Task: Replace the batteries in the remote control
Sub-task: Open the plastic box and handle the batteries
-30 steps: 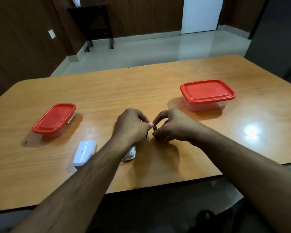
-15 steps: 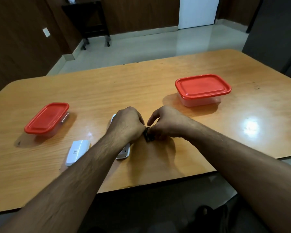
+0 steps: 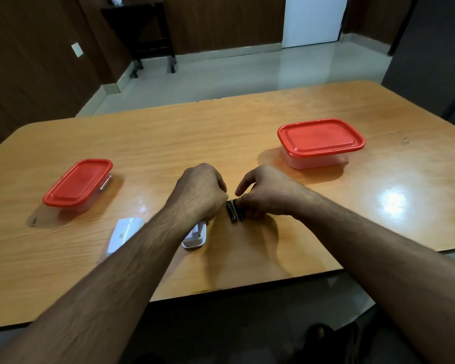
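Two dark batteries (image 3: 235, 213) lie side by side on the wooden table (image 3: 247, 127), between my hands. My left hand (image 3: 200, 193) is curled, with its fingertips against the far end of the left battery. My right hand (image 3: 265, 193) pinches the right battery from the right side, and its index finger is raised. The white remote control (image 3: 196, 236) lies face down just under my left wrist, so only its near end shows. Its white battery cover (image 3: 124, 233) rests on the table to the left of my forearm.
A red-lidded clear box (image 3: 76, 183) stands at the left. A larger red-lidded box (image 3: 321, 140) stands at the right, beyond my right hand. The table's front edge runs just below the remote. A dark side table stands on the floor by the far wall.
My hands have come down from a raised pinch to the tabletop. Two batteries now show lying side by side between them. The head view has tilted slightly.
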